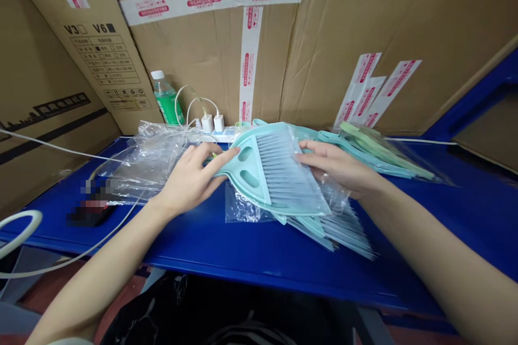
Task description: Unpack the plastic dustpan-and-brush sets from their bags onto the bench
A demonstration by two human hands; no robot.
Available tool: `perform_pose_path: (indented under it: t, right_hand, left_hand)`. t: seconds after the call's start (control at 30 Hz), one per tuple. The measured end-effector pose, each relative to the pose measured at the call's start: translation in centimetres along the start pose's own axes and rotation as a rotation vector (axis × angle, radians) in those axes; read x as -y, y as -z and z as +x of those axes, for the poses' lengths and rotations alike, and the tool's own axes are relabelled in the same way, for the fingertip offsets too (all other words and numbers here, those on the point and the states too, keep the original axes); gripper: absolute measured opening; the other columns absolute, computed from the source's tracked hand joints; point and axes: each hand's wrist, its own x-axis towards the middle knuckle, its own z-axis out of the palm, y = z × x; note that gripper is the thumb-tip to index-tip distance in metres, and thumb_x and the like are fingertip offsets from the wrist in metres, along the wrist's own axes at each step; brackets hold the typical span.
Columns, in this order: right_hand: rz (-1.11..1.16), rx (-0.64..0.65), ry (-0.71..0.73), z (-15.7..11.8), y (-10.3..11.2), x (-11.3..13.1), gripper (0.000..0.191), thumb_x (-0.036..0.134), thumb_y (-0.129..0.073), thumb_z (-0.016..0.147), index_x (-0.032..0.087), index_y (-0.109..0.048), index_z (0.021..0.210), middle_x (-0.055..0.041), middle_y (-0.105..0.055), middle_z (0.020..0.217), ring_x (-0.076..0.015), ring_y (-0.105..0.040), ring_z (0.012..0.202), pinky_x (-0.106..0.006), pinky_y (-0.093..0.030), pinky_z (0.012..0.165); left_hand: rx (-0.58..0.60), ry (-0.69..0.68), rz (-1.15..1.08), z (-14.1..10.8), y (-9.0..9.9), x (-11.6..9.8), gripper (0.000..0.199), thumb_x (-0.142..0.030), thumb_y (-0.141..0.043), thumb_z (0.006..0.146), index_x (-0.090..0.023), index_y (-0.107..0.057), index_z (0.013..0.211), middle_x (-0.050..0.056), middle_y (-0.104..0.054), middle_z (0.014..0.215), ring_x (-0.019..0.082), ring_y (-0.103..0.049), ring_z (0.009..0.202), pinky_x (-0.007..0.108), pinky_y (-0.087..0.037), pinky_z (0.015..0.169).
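Observation:
A mint-green dustpan and brush set [249,164], its pale grey-blue bristles lying over the pan, is held above the blue table. My left hand [194,175] is closed around its handle end. At the bristle end, my right hand [334,164] grips the set's far edge between thumb and fingers; its lower fingers are partly hidden by clear film. A clear plastic bag [246,213] shows beneath the pan. Under the held set lie more mint brushes [348,232] with their bristles toward the front right.
Wrapped green dustpan sets [376,151] lie at the back right. Clear plastic bags [141,159] cover the left side near a pixelated dark object [91,207]. A green-labelled bottle [168,102] and white chargers [212,123] stand before cardboard boxes [194,54]. White cables [109,242] cross the left.

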Motion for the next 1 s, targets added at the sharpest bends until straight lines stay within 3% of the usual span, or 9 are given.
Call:
perform_pose_path:
  t: [0.13,0.3,0.47,0.6,0.77,0.83,0.9,0.93,1.0]
  right_hand:
    - [0.127,-0.088,0.004,-0.3,-1.3,0.2,0.029,0.038,-0.072,0.066,0.024,-0.054,0.084,0.0031,-0.064,0.062,-0.0168,-0.062,0.058,-0.028,-0.050,0.055]
    - [0.140,-0.129,0.054,-0.4,-2.0,0.0,0.031,0.042,-0.072,0.067,0.025,-0.053,0.086,0.0018,-0.067,0.067,-0.0195,-0.066,0.062,-0.031,-0.053,0.057]
    - [0.107,-0.148,0.061,0.1,-1.4,-0.6,0.028,0.049,-0.065,0.075,0.025,-0.056,0.085,-0.0017,-0.069,0.075,-0.0236,-0.069,0.073,-0.036,-0.056,0.063]
    - [0.068,-0.235,0.096,0.1,-0.1,-0.4,0.028,0.050,-0.065,0.076,0.024,-0.057,0.082,-0.0018,-0.068,0.076,-0.0242,-0.068,0.077,-0.036,-0.055,0.067]
    - [0.089,-0.314,0.104,0.0,1.6,0.3,0.024,0.046,-0.069,0.075,0.025,-0.059,0.085,-0.0013,-0.069,0.078,-0.0228,-0.067,0.079,-0.036,-0.055,0.072]
    - [0.096,-0.351,0.129,0.2,1.9,0.3,0.025,0.047,-0.069,0.075,0.026,-0.058,0.083,-0.0010,-0.069,0.077,-0.0235,-0.067,0.080,-0.037,-0.055,0.072]
    - [0.088,-0.366,0.158,0.5,2.1,0.0,0.026,0.049,-0.069,0.075,0.026,-0.057,0.082,-0.0008,-0.069,0.078,-0.0242,-0.067,0.080,-0.039,-0.056,0.073]
    - [0.078,-0.365,0.169,0.6,2.1,-0.2,0.027,0.049,-0.068,0.075,0.026,-0.057,0.081,-0.0009,-0.069,0.078,-0.0242,-0.067,0.080,-0.039,-0.056,0.073]
    - [0.052,-0.351,0.178,0.8,1.9,-0.5,0.027,0.049,-0.067,0.075,0.026,-0.056,0.080,-0.0011,-0.070,0.078,-0.0237,-0.068,0.080,-0.039,-0.056,0.073]
  left_hand:
    - [-0.157,-0.141,0.027,-0.1,0.4,-0.7,0.032,-0.025,-0.056,0.091,-0.037,-0.062,0.120,0.004,-0.063,0.105,0.019,-0.057,0.093,0.034,-0.048,0.080]
    - [-0.007,-0.181,-0.039,-0.6,0.6,-1.3,0.034,-0.023,-0.054,0.093,-0.050,-0.066,0.109,-0.004,-0.070,0.091,0.015,-0.059,0.084,0.033,-0.048,0.081]
    - [-0.024,-0.102,-0.052,-1.0,1.3,0.0,0.032,-0.024,-0.046,0.096,-0.045,-0.068,0.106,-0.002,-0.073,0.094,0.015,-0.060,0.078,0.033,-0.051,0.074]
    - [-0.003,0.068,-0.109,-0.4,3.9,1.6,0.034,-0.029,-0.039,0.098,-0.035,-0.072,0.094,0.001,-0.073,0.096,0.016,-0.063,0.077,0.034,-0.053,0.072]
    - [0.016,0.265,-0.160,-1.3,7.1,5.3,0.026,-0.039,-0.048,0.092,-0.030,-0.072,0.086,-0.003,-0.074,0.092,0.019,-0.066,0.082,0.038,-0.055,0.079]
    - [0.055,0.326,-0.073,-2.7,7.2,7.8,0.026,-0.043,-0.049,0.087,-0.033,-0.071,0.079,-0.005,-0.073,0.074,0.018,-0.064,0.062,0.035,-0.054,0.063]
    - [0.166,0.317,0.007,-4.7,6.9,10.4,0.035,-0.044,-0.045,0.086,-0.033,-0.068,0.061,-0.006,-0.065,0.051,0.015,-0.055,0.041,0.030,-0.045,0.045]
    - [0.219,0.296,0.032,-5.7,6.8,11.6,0.039,-0.042,-0.043,0.086,-0.033,-0.067,0.056,-0.005,-0.062,0.045,0.013,-0.052,0.036,0.028,-0.041,0.041]
    - [0.209,0.221,0.106,-7.4,6.7,13.3,0.043,-0.037,-0.038,0.088,-0.030,-0.067,0.056,-0.005,-0.058,0.041,0.011,-0.051,0.034,0.027,-0.035,0.039]
